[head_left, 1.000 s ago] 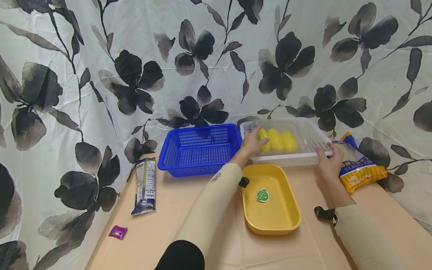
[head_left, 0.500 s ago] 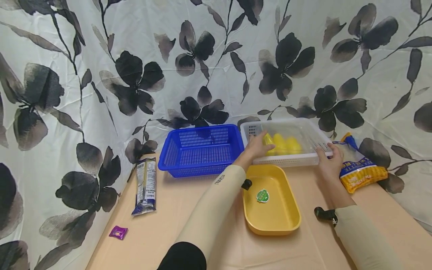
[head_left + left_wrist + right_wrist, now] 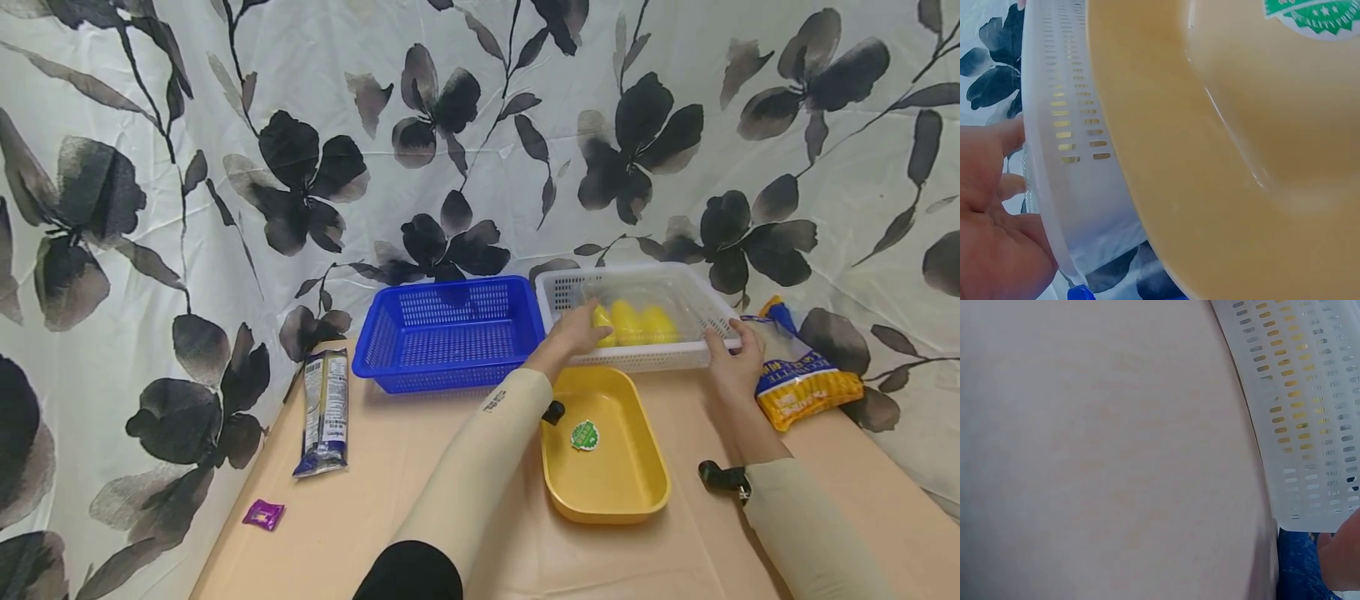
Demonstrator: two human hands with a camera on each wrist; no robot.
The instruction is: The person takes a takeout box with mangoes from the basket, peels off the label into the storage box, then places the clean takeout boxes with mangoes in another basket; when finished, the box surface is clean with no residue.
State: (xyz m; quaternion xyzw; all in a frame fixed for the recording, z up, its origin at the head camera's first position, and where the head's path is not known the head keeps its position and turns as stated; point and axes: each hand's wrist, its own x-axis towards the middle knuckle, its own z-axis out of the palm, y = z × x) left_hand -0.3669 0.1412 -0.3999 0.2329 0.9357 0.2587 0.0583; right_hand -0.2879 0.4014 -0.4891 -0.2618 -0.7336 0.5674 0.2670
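A white perforated plastic basket (image 3: 637, 360) stands at the back right. Inside it lies a clear plastic box (image 3: 671, 300) with several rounded yellow pieces (image 3: 628, 322) in it. My left hand (image 3: 576, 332) reaches over the basket's near left side and grips the left end of the box. In the left wrist view, its fingers pass behind the basket rim and are partly hidden. My right hand (image 3: 737, 357) holds the basket's right rim, thumb on top. Only a small part of that hand (image 3: 1341, 553) shows in the right wrist view, beside the basket's corner.
Left of the white basket sits a blue perforated basket (image 3: 450, 375). A yellow tray (image 3: 607, 475) with a green sticker lies in front. A yellow and blue snack bag (image 3: 810, 375) leans at the right. A long packet (image 3: 325, 412) and a small purple wrapper (image 3: 263, 515) lie left.
My left hand has moved right and slightly down, and the clear box with the yellow pieces has shifted the same way inside the white basket. My right hand stays at the rim.
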